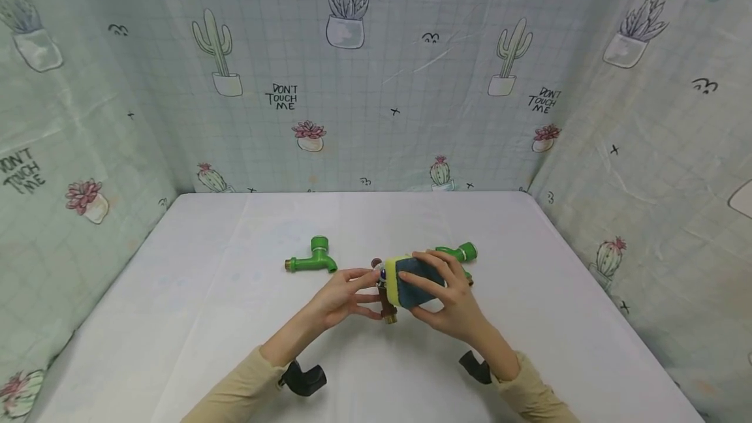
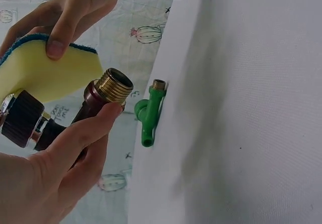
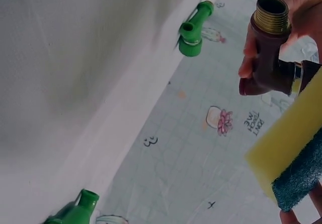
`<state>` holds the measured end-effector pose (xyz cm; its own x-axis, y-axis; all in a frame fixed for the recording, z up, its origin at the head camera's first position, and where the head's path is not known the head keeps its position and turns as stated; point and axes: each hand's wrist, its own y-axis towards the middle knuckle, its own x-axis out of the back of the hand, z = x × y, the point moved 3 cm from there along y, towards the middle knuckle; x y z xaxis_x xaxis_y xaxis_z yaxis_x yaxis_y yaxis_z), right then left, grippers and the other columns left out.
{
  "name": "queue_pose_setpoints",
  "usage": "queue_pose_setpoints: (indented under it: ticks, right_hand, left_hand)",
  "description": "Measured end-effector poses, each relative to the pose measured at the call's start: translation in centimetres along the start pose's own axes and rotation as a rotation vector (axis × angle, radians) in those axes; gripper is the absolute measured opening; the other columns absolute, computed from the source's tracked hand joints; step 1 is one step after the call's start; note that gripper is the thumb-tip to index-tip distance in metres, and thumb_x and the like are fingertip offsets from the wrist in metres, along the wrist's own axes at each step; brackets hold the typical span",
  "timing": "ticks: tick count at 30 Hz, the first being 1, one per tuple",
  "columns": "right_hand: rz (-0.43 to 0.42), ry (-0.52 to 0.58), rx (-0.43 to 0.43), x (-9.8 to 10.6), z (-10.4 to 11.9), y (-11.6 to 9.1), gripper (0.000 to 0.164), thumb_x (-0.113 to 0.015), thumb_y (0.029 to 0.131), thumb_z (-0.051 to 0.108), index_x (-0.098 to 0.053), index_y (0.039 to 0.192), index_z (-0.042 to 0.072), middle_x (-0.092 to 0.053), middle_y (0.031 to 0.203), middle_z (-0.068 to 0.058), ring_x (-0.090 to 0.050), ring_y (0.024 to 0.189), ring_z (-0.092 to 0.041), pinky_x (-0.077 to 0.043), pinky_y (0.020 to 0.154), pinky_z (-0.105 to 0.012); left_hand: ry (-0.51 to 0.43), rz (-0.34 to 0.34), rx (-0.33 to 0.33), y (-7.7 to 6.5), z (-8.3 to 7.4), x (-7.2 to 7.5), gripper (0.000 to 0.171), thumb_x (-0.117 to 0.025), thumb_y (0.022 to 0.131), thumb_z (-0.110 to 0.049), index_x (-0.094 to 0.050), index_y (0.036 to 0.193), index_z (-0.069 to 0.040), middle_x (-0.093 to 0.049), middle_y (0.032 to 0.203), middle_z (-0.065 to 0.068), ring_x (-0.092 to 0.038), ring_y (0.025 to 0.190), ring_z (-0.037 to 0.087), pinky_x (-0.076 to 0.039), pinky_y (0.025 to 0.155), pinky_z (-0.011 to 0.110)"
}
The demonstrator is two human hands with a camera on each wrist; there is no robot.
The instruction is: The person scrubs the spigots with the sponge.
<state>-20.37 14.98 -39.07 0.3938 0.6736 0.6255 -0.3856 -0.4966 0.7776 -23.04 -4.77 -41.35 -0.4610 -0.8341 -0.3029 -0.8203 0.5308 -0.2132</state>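
Note:
My left hand (image 1: 343,299) grips a brown water tap (image 3: 266,58) by its body, its brass threaded end pointing down towards me in the head view. The thumb lies just below the brass thread (image 2: 114,85) in the left wrist view. My right hand (image 1: 455,299) holds a sponge (image 1: 411,294), yellow with a dark blue-green scouring side, fingers spread over the scouring side. The sponge's yellow side (image 2: 60,78) faces the tap and lies against its dark ribbed knob (image 2: 22,118). In the head view the sponge and fingers hide part of the tap.
A green tap (image 1: 308,264) lies on the white table (image 1: 194,318) left of the hands. Another green tap (image 1: 466,252) lies behind the right hand, partly hidden. Black curved pieces (image 1: 303,380) show beside both cuffs. A cactus-print cloth (image 1: 376,83) surrounds the table.

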Motion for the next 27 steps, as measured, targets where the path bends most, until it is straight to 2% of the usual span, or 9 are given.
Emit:
queue_pose_setpoints:
  ticks: [4, 7, 10, 13, 16, 19, 23, 27]
  right_hand:
    - [0.004, 0.019, -0.019, -0.2, 0.2, 0.0, 0.043, -0.052, 0.083, 0.048, -0.057, 0.118, 0.024, -0.046, 0.128, -0.011, -0.036, 0.116, -0.029, -0.042, 0.085, -0.045]
    - [0.007, 0.043, -0.027, -0.2, 0.3, 0.0, 0.043, -0.054, 0.082, 0.047, -0.057, 0.118, 0.023, -0.045, 0.129, -0.011, -0.035, 0.117, -0.029, -0.043, 0.086, -0.044]
    - [0.005, 0.072, -0.034, -0.1, 0.3, 0.2, 0.044, -0.055, 0.082, 0.047, -0.056, 0.119, 0.023, -0.045, 0.129, -0.010, -0.035, 0.117, -0.028, -0.043, 0.087, -0.042]
    - [0.001, 0.094, -0.036, -0.1, 0.3, 0.3, 0.045, -0.055, 0.082, 0.047, -0.055, 0.120, 0.023, -0.045, 0.129, -0.010, -0.036, 0.116, -0.027, -0.043, 0.087, -0.042]
    - [0.001, 0.097, -0.029, -0.1, 0.4, 0.4, 0.046, -0.055, 0.082, 0.047, -0.055, 0.120, 0.023, -0.045, 0.128, -0.011, -0.036, 0.115, -0.027, -0.042, 0.086, -0.042]
    - [0.013, 0.081, -0.033, -0.1, 0.3, 0.4, 0.046, -0.054, 0.082, 0.047, -0.055, 0.121, 0.023, -0.046, 0.128, -0.011, -0.037, 0.115, -0.027, -0.042, 0.086, -0.043]
    - [0.048, 0.044, -0.058, 0.0, 0.3, 0.2, 0.047, -0.052, 0.082, 0.051, -0.055, 0.121, 0.025, -0.046, 0.128, -0.011, -0.037, 0.115, -0.027, -0.040, 0.087, -0.047]
    - [0.081, 0.015, -0.071, 0.1, 0.6, -0.1, 0.048, -0.051, 0.081, 0.053, -0.055, 0.121, 0.026, -0.047, 0.127, -0.010, -0.038, 0.114, -0.030, -0.040, 0.086, -0.050]
  left_hand:
    - [0.005, 0.028, 0.001, 0.2, 0.3, 0.0, 0.062, -0.051, 0.091, -0.030, -0.027, 0.133, 0.008, -0.030, 0.137, 0.030, -0.043, 0.117, 0.046, -0.047, 0.083, 0.055]
    - [-0.005, 0.055, 0.003, 0.4, 0.5, 0.0, 0.061, -0.050, 0.091, -0.031, -0.030, 0.133, 0.007, -0.036, 0.134, 0.028, -0.048, 0.114, 0.041, -0.047, 0.084, 0.054]
    - [-0.041, 0.092, 0.007, 0.4, 0.5, -0.1, 0.055, -0.046, 0.093, -0.029, -0.034, 0.132, 0.006, -0.047, 0.123, 0.021, -0.055, 0.108, 0.033, -0.046, 0.085, 0.054]
    - [-0.109, 0.142, 0.017, 0.2, 0.3, -0.4, 0.049, -0.040, 0.095, -0.026, -0.031, 0.134, 0.003, -0.049, 0.116, 0.013, -0.056, 0.105, 0.027, -0.043, 0.088, 0.056]
    - [-0.165, 0.198, 0.027, -0.2, -0.1, -0.8, 0.049, -0.032, 0.097, -0.026, -0.023, 0.139, -0.003, -0.042, 0.123, 0.014, -0.050, 0.111, 0.031, -0.038, 0.093, 0.058]
    - [-0.191, 0.233, 0.027, -0.7, -0.4, -0.9, 0.050, -0.026, 0.097, -0.028, -0.015, 0.141, -0.007, -0.027, 0.136, 0.019, -0.037, 0.121, 0.041, -0.034, 0.096, 0.058]
    - [-0.220, 0.231, 0.000, -1.1, -0.7, -0.7, 0.051, -0.021, 0.097, -0.028, -0.010, 0.142, -0.009, -0.013, 0.143, 0.024, -0.022, 0.128, 0.049, -0.033, 0.098, 0.057]
    - [-0.249, 0.194, -0.009, -1.1, -0.6, -0.4, 0.051, -0.024, 0.098, -0.031, -0.010, 0.142, -0.009, -0.015, 0.142, 0.025, -0.024, 0.128, 0.048, -0.033, 0.097, 0.057]
